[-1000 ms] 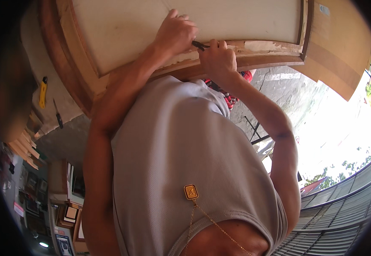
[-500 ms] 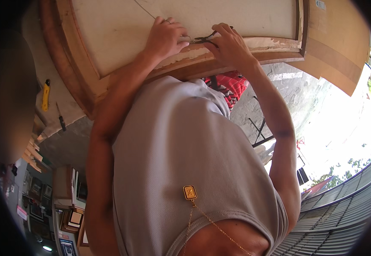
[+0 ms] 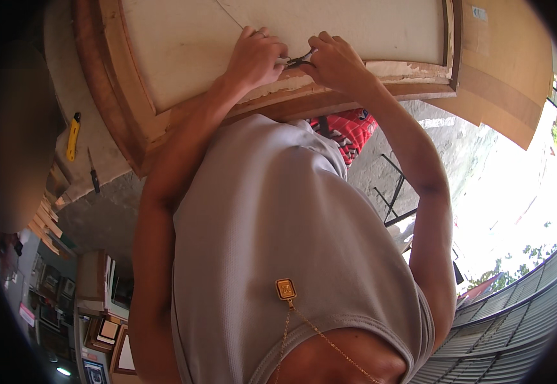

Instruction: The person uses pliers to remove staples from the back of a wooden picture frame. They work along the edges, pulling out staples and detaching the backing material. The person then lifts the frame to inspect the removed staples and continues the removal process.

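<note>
A large wooden frame (image 3: 113,70) with a pale backing board (image 3: 182,70) lies before me. My left hand (image 3: 257,59) is closed over the frame's near rail, its fingers pinched on a thin wire (image 3: 229,14) that runs up across the board. In my right hand (image 3: 341,63) are dark-handled pliers (image 3: 299,62), their jaws pointing left at my left fingertips. The two hands are close together but apart. My fingers hide the wire's near end and most of the plier handles.
A yellow utility knife (image 3: 73,137) and a dark-handled screwdriver (image 3: 93,171) lie on the table at left. Brown cardboard sheets (image 3: 502,83) sit at the right, beyond the frame. Red patterned cloth (image 3: 353,131) shows below the frame edge. Small frames stand on shelves at lower left.
My right hand has moved left, nearer my left hand, and its grip has closed further round the plier handles. The left hand stays on the wire. The whole view has shifted slightly.
</note>
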